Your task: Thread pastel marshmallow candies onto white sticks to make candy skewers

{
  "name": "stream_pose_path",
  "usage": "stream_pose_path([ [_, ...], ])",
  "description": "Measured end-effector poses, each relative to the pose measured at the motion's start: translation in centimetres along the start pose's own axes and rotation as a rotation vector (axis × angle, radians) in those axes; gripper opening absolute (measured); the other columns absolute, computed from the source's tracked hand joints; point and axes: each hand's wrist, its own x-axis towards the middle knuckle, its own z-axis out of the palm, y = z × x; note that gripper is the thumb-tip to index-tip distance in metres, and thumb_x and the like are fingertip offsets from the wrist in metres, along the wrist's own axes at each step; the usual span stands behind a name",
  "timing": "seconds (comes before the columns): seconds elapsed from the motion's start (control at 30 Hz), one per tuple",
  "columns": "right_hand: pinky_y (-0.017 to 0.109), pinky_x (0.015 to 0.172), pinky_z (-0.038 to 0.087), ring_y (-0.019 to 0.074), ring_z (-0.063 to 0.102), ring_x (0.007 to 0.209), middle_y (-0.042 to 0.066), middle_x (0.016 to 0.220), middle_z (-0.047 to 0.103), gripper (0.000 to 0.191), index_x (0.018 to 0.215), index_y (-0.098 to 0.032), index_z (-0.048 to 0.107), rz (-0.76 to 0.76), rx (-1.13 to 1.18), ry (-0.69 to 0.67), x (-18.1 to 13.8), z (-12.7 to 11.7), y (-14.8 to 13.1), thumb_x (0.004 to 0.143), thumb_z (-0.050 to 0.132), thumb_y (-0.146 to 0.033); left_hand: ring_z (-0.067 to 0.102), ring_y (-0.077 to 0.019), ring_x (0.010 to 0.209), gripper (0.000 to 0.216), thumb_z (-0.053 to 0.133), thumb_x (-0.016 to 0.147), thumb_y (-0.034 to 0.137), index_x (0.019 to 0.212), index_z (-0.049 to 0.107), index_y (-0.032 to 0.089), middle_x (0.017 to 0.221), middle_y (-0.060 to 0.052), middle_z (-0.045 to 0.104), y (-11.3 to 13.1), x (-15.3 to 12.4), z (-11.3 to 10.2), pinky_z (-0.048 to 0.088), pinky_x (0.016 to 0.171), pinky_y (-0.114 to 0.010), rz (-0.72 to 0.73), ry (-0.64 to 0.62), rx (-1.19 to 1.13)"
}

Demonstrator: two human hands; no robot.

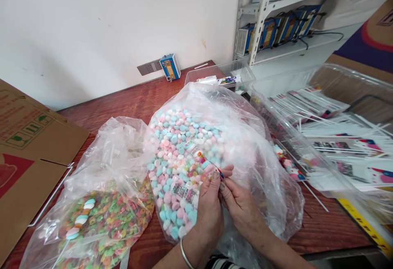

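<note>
My left hand (210, 205) and my right hand (241, 203) meet over the middle of a large clear bag of marshmallows (175, 138) in pink, white and blue. Fingers and thumbs of both pinch the near end of a clear printed wrapper (194, 150), which points away to the upper left. Coloured candy shows inside it; part is hidden by my fingers. A second printed wrapper (184, 192) lies on the marshmallows beside my left hand. To the left, a marshmallow skewer (81, 220) rests on a clear bag of small coloured rings (113, 215).
At the right stands a clear plastic bin (276, 138) with printed wrappers and white sticks. A filled wrapper (290, 164) lies against it. Behind the bags are a smaller clear tray (221, 72) and a blue device (170, 67). A cardboard box (33, 158) borders the left.
</note>
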Motion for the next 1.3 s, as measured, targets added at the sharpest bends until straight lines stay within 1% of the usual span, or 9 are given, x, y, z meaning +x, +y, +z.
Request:
stream_pose_path([
  [0.17,0.029,0.077,0.048,0.0187,0.058,0.077,0.003,0.085,0.065,0.026,0.096,-0.021,0.064,-0.005,0.124,-0.026,0.0,-0.2,-0.5,0.096,0.048,-0.041,0.055,-0.0228,0.121,0.025,0.06,0.088,0.037,0.098,0.074,0.018,0.123,-0.009,0.066,0.0,-0.6,0.3,0.035,0.107,-0.034,0.009,-0.024,-0.023],
  [0.47,0.024,0.046,0.026,0.0113,0.032,0.048,-0.006,0.053,0.037,0.035,0.08,-0.02,0.059,0.034,0.123,-0.094,0.1,0.0,0.0,0.095,0.048,-0.05,0.062,-0.0114,0.074,0.022,0.078,0.073,0.034,0.086,0.073,0.017,0.083,-0.002,0.07,1.3,0.0,-0.6,0.047,0.073,-0.023,0.089,0.141,-0.085],
  [0.6,0.023,0.045,0.028,0.0105,0.034,0.048,-0.006,0.054,0.039,0.037,0.081,-0.019,0.057,0.096,0.2,-0.156,0.5,0.1,-0.3,0.095,0.046,-0.052,0.062,-0.0103,0.078,0.027,0.083,0.066,0.034,0.087,0.074,0.019,0.085,-0.002,0.072,0.8,0.4,-0.8,0.047,0.076,-0.021,0.112,0.212,-0.133],
  [0.77,0.025,0.063,0.042,0.0135,0.051,0.068,0.001,0.084,0.06,0.023,0.098,-0.02,0.056,-0.001,0.073,0.01,0.4,0.6,-0.9,0.093,0.056,-0.043,0.062,-0.0101,0.076,0.026,0.083,0.067,0.033,0.087,0.074,0.02,0.084,0.0,0.07,0.9,0.9,-1.4,0.048,0.076,-0.022,0.106,0.233,-0.116],
  [0.9,0.02,0.044,0.03,0.0085,0.035,0.049,-0.007,0.061,0.042,0.033,0.081,-0.021,0.051,0.161,0.376,0.031,0.8,1.6,-0.6,0.091,0.055,-0.052,0.063,-0.0139,0.091,0.024,0.081,0.069,0.031,0.089,0.076,0.019,0.093,-0.003,0.071,0.4,0.9,-1.9,0.046,0.089,-0.025,0.188,0.214,0.023],
  [1.03,0.017,0.036,0.011,0.0033,0.009,0.039,-0.014,0.05,0.024,0.037,0.075,-0.02,0.048,0.384,0.835,-0.182,1.0,1.4,-0.4,0.084,0.063,-0.053,0.061,-0.0205,0.11,0.024,0.077,0.075,0.032,0.094,0.077,0.019,0.109,-0.009,0.072,1.3,0.6,-2.7,0.04,0.103,-0.032,0.134,0.071,0.1],
  [1.17,0.016,0.03,0.011,0.0016,0.005,0.031,-0.015,0.041,0.022,0.046,0.063,-0.021,0.039,0.542,1.131,-0.676,0.4,1.0,0.6,0.085,0.061,-0.055,0.053,-0.0322,0.126,0.03,0.079,0.072,0.038,0.093,0.078,0.017,0.134,-0.016,0.06,3.2,0.0,-3.6,0.04,0.106,-0.043,-0.113,-0.311,0.08],
  [1.23,0.017,0.029,0.014,0.0018,0.007,0.028,-0.015,0.04,0.022,0.052,0.06,-0.022,0.035,0.571,1.163,-0.884,0.2,1.1,0.9,0.084,0.057,-0.063,0.055,-0.0343,0.123,0.028,0.082,0.067,0.037,0.085,0.079,0.016,0.126,-0.017,0.065,3.7,-0.3,-3.8,0.041,0.105,-0.045,-0.143,-0.377,0.097],
  [1.3,0.018,0.03,0.02,0.0033,0.013,0.026,-0.014,0.04,0.024,0.055,0.06,-0.023,0.034,0.526,1.016,-0.906,0.3,1.0,0.7,0.086,0.045,-0.071,0.062,-0.0334,0.114,0.023,0.084,0.065,0.036,0.074,0.078,0.016,0.105,-0.016,0.074,3.8,-0.4,-3.9,0.044,0.102,-0.045,-0.096,-0.303,0.107],
])
